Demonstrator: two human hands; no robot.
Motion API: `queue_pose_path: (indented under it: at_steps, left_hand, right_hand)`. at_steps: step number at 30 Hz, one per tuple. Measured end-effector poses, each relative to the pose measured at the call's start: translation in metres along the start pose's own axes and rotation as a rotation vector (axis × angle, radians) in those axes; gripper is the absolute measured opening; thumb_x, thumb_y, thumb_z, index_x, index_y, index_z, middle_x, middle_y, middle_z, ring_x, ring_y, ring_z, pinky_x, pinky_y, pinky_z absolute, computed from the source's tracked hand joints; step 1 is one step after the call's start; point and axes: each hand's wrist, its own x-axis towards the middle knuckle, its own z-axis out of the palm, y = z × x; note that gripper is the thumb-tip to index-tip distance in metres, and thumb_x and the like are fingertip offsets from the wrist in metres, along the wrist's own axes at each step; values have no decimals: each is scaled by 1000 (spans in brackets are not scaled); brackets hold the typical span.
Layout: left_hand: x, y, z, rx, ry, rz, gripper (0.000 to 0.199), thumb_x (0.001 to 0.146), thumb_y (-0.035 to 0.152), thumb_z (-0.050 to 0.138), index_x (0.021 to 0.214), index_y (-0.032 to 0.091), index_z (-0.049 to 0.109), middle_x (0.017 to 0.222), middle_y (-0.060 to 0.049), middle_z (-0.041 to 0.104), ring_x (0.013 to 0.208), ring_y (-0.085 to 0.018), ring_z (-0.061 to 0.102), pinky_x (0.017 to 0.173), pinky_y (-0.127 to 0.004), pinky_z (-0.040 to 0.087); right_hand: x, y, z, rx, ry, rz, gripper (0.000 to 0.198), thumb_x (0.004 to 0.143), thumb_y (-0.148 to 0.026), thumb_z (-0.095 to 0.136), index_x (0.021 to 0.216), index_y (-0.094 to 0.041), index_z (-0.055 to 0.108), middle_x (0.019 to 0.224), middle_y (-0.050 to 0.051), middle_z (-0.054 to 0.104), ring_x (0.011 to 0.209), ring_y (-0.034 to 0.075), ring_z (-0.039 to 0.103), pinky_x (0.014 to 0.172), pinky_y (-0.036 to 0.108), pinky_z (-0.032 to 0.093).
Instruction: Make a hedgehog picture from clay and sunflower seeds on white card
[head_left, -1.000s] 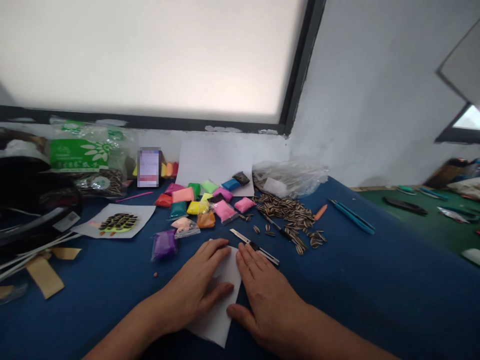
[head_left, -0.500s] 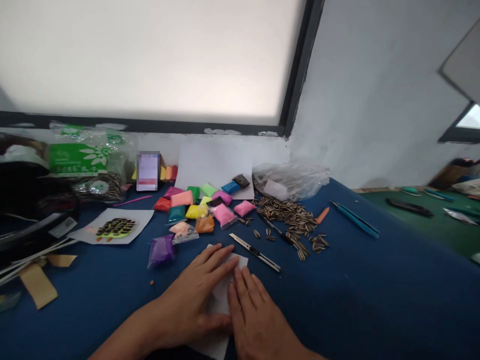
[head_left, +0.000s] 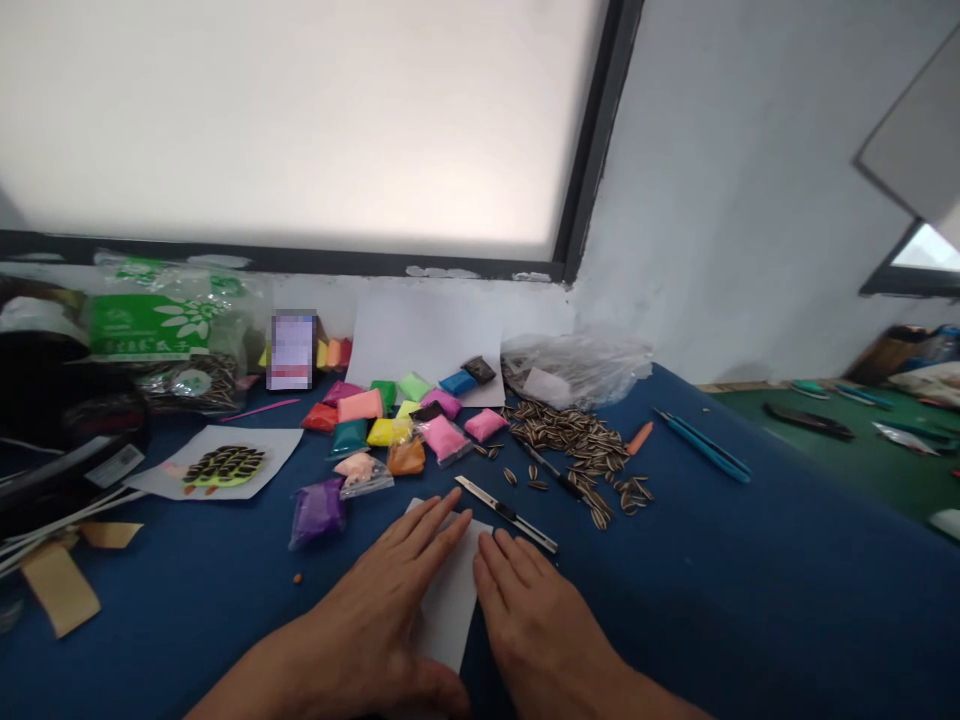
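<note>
A white sheet of paper point(head_left: 448, 610) lies on the blue table, partly covered by my hands; it looks folded, though I cannot tell for sure. My left hand point(head_left: 375, 610) rests on its left side with fingers stretched out and thumb spread. Flat along the paper's right edge lies my right hand point(head_left: 536, 610), its fingers straight and side by side, the tips touching the far right corner. Just beyond the fingertips is a utility knife point(head_left: 507, 514) with its blade showing.
Several coloured clay packets point(head_left: 444, 437) lie ahead, beside a pile of sunflower seeds point(head_left: 577, 440) and a black pen point(head_left: 555, 472). Blue tweezers point(head_left: 701, 445) lie to the right. At left are a seed-decorated paper point(head_left: 225, 470), a phone point(head_left: 291, 350) and a seed bag point(head_left: 172, 330).
My right hand has slid a little right, away from my left hand, baring more of the paper between them. My left hand stays on the paper. The view has shifted slightly.
</note>
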Motion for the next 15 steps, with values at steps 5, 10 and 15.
queue_pose_path:
  at_steps: [5,10,15]
  left_hand:
    - [-1,9,-7,55,-6,5,118,56,69,76,151,26,19,159,-9,6,144,-39,3,116,-63,11]
    - [-4,9,-7,80,-45,-5,123,56,75,71,152,24,13,158,-10,2,143,-40,1,115,-63,12]
    - [-14,8,-4,154,-88,28,113,64,83,56,151,25,15,157,-12,4,142,-42,5,112,-66,13]
  right_hand:
    - [7,3,-12,37,-119,44,53,91,-23,46,134,7,48,140,29,41,132,39,40,108,47,41]
    - [5,2,-10,43,-145,25,58,89,-25,50,137,8,44,142,30,38,133,40,38,109,48,38]
    - [3,3,-10,-4,-139,-3,58,87,-21,50,137,7,45,141,31,40,130,40,43,106,48,41]
